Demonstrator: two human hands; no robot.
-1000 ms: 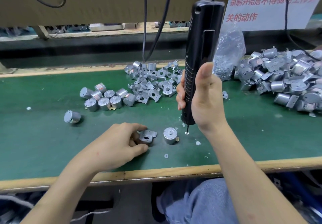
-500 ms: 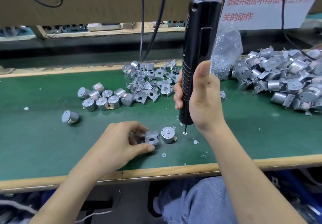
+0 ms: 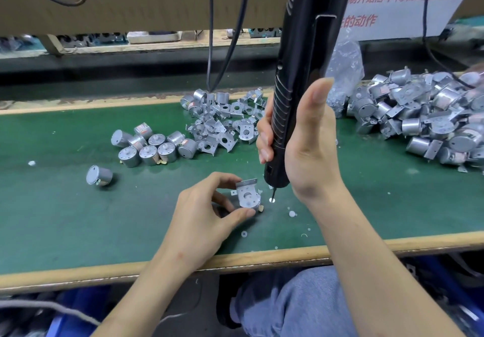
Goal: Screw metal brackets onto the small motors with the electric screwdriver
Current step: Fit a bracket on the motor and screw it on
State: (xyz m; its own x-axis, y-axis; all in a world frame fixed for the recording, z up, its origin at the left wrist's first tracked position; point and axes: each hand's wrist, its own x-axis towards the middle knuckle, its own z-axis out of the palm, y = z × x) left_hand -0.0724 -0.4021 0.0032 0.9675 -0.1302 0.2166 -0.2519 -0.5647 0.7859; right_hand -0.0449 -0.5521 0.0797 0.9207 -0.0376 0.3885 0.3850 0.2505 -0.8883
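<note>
A seated person works at a green surface (image 3: 78, 218) with a wooden front edge. The left grip (image 3: 207, 216), a bare hand, pinches a small silver motor (image 3: 252, 204) between thumb and fingertips, low over the surface. A metal bracket (image 3: 245, 187) lies across the motor's top face, with a round hole in its plate.

Just right of the left grip, the right grip (image 3: 309, 153) is wrapped round the lower body of a black electric screwdriver (image 3: 301, 74), held nearly upright. Its thin bit (image 3: 273, 194) points down beside the motor, over a small pale round piece (image 3: 272, 200) on the surface; whether they touch cannot be told.

Beyond the left grip lies a heap of loose brackets (image 3: 222, 124), and left of the heap a cluster of bare motors (image 3: 152, 145). One lone motor (image 3: 98, 175) lies on its side well to the left grip's left. Far to the right of the right grip is a large pile of motors with brackets fitted (image 3: 424, 122). A clear plastic bag (image 3: 343, 74) sits just behind the right grip.
</note>
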